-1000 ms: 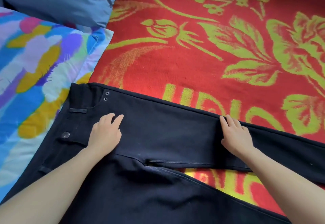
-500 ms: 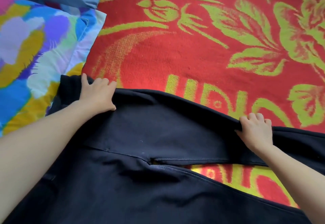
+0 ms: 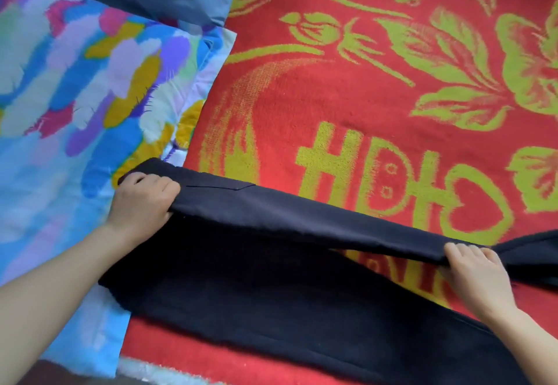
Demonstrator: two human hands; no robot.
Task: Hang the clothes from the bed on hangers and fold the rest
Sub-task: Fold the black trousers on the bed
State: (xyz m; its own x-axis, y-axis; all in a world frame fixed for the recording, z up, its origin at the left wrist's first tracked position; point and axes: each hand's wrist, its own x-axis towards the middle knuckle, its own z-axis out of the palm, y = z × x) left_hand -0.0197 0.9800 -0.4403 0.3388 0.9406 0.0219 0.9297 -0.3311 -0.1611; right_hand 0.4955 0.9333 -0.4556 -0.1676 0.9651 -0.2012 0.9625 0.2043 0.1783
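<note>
Gripping the far edge of the black trousers (image 3: pixel 271 288), both hands have their fingers curled tight round the cloth. The left hand (image 3: pixel 142 200) is at the waist end, by the left border of the red blanket (image 3: pixel 362 97). The right hand (image 3: pixel 477 276) is on the leg, over the blanket's near part. The trousers lie across the blanket's near side, with that edge raised off it.

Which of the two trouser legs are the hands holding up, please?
The far leg: the left hand grips it near the waist and the right hand farther along; the near leg lies flat on the red blanket.
</note>
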